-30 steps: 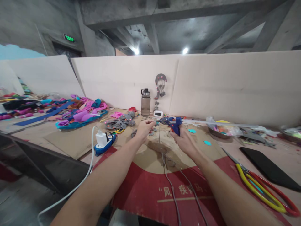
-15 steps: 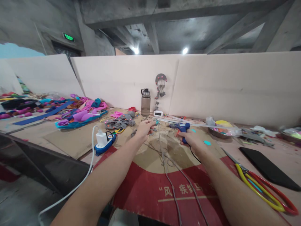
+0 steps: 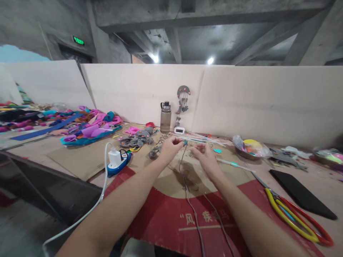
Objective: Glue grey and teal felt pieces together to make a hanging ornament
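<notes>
Left hand (image 3: 171, 149) has its thumb and fingers clamped on the small teal piece (image 3: 185, 142), held above the tan middle of the cardboard sheet (image 3: 160, 214), toward its far edge. Right hand (image 3: 207, 159) is just to the right of that piece, fingertips bunched and pointing at it, not touching as far as I can tell. From my feed I can't say whether those fingers pinch anything; too small and blurred.

Key relation: the piece lies left of the right fingertips and slightly farther from the near edge. Left is the nearer hand, already on it. Grey cord (image 3: 183, 156) runs from around the piece down toward the near edge, long axis roughly front to back.

Vs half a second ago: right hand had the blue glue gun; now I see no gun in the grip. The clear glue stick (image 3: 243, 166) now slants right toward the scissors (image 3: 276, 196). The right hand is closer to the piece; left has shifted slightly right with it.
</notes>
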### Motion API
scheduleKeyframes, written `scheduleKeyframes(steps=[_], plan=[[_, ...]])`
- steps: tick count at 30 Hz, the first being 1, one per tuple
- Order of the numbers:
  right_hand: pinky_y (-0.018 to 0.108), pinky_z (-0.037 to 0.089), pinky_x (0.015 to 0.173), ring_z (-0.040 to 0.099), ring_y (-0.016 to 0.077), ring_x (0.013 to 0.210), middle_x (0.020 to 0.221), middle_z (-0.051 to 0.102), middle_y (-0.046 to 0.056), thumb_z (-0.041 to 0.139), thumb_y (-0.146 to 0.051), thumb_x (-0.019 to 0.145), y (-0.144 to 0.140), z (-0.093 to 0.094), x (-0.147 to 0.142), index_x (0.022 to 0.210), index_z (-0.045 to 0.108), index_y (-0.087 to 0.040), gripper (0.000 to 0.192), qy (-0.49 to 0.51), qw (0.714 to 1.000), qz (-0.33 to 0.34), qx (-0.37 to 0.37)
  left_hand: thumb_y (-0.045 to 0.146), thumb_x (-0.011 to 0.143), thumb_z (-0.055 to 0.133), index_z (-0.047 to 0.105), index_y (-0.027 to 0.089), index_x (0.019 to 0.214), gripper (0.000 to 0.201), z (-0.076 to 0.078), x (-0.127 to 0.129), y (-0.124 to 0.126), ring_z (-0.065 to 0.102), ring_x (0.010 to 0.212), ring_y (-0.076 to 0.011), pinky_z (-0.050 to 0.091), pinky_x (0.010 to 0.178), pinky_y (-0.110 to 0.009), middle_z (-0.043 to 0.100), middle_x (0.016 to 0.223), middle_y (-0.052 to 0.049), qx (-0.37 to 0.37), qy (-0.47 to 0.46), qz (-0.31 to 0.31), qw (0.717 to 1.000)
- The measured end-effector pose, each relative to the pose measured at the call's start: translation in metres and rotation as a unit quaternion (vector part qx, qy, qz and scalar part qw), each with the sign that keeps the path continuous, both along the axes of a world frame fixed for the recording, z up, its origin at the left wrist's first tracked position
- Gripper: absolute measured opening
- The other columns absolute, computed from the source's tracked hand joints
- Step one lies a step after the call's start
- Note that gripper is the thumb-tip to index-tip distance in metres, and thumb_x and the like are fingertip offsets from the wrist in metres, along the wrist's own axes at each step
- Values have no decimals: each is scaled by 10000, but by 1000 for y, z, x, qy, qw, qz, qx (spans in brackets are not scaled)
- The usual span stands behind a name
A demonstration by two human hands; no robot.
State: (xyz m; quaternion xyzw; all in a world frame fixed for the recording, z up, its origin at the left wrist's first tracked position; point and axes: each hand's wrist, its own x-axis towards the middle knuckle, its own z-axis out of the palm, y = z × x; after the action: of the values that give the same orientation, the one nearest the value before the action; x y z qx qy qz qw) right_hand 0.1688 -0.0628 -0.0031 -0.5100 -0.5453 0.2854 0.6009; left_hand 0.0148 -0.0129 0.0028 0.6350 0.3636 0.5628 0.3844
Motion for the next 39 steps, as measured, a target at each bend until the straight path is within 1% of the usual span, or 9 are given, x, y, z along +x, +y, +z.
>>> scheduleKeyframes(steps=[4, 7, 9, 12, 15, 19, 26, 32, 39], plan=[[333, 519, 686, 642, 149, 700, 891, 622, -3, 731, -376, 617, -3, -5, -24, 960, 349, -252, 529, 174, 977, 108, -58, 260, 702, 645, 633, 142, 742, 125, 2, 5, -8, 534, 614, -97, 420, 603, -222, 626, 691, -10, 44, 33, -8, 998], [304, 511, 581, 533, 93, 509, 722, 551, -79, 732, -322, 612, -2, -7, -23, 945, 353, -257, 509, 203, 971, 114, -60, 267, 703, 643, 628, 144, 732, 127, 3, 7, -12, 540, 628, -107, 422, 624, -232, 622, 693, -12, 44, 32, -14, 998], [251, 457, 490, 444, 73, 466, 659, 483, -98, 705, -329, 631, 1, -8, -17, 918, 384, -248, 438, 173, 981, 78, -40, 277, 700, 648, 626, 146, 720, 134, 4, 8, -13, 522, 610, -104, 409, 611, -232, 609, 676, -6, 44, 36, -7, 998], [209, 375, 444, 431, 86, 514, 676, 481, -66, 637, -388, 694, 4, -10, -8, 865, 456, -220, 301, 71, 997, 12, 3, 284, 692, 657, 626, 151, 702, 136, 4, 8, -14, 491, 577, -97, 387, 583, -228, 590, 645, 4, 41, 35, 2, 999], [240, 391, 518, 472, 120, 599, 709, 537, -16, 575, -403, 748, 6, -9, -3, 802, 526, -192, 224, -32, 998, -35, 44, 283, 688, 665, 626, 154, 695, 135, 3, 9, -13, 485, 571, -95, 384, 573, -225, 588, 641, 3, 39, 30, 1, 999], [288, 399, 651, 502, 153, 669, 717, 583, 7, 538, -392, 786, 1, -4, 0, 776, 564, -184, 210, -104, 989, -75, 74, 258, 690, 660, 647, 150, 756, 127, 1, 9, -13, 504, 580, -96, 400, 573, -222, 607, 665, -7, 32, 22, -13, 999], [298, 375, 677, 535, 183, 703, 729, 629, 29, 432, -395, 856, -6, 1, -2, 750, 580, -191, 274, -191, 976, -80, 74, 258, 703, 641, 645, 152, 788, 136, 1, 11, -16, 530, 590, -105, 415, 553, -221, 619, 667, -11, 27, 30, -32, 999], [300, 384, 679, 566, 196, 721, 749, 655, 42, 408, -396, 871, -7, 1, -3, 743, 591, -195, 300, -207, 973, -72, 69, 268, 707, 632, 626, 159, 762, 122, -1, 13, -17, 502, 552, -87, 401, 541, -215, 603, 637, 9, 27, 28, -61, 997], [311, 387, 693, 568, 208, 724, 725, 659, 44, 391, -414, 871, -6, 0, -2, 724, 589, -202, 325, -206, 975, -63, 61, 262, 722, 615, 626, 154, 791, 128, -1, 14, -18, 526, 549, -97, 417, 530, -220, 609, 637, 1, 29, 46, -52, 997]])
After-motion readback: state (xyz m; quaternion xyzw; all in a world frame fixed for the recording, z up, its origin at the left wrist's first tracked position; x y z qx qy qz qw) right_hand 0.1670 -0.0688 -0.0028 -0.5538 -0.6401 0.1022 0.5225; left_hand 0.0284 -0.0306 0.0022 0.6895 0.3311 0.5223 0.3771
